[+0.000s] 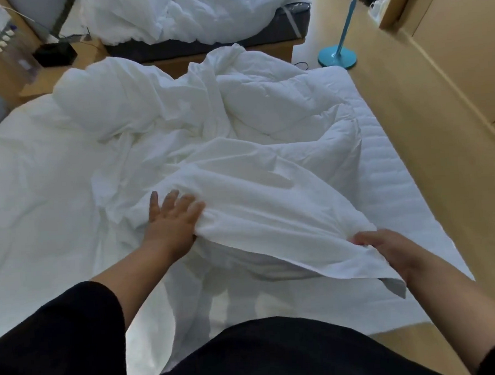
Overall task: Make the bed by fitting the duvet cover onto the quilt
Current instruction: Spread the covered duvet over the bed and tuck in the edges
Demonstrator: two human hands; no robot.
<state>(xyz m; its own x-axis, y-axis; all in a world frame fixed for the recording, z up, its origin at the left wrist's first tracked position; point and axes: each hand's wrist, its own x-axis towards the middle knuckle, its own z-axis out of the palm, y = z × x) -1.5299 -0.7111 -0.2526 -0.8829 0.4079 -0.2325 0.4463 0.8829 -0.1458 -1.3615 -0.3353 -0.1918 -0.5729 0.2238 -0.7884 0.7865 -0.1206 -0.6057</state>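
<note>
Head view: left hand [170,220] flat, fingers spread on duvet cover [258,204]; right hand [387,251] pinching its hem. Likely to bunch over quilt [279,105] if pulled unevenly.

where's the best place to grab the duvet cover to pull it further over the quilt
Probably at its open hem, from the near side. The duvet cover ends in a loose flap that lifts clear of the quilt. The right hand already pinches that edge, while the left hand lies flat on the fabric.
</note>
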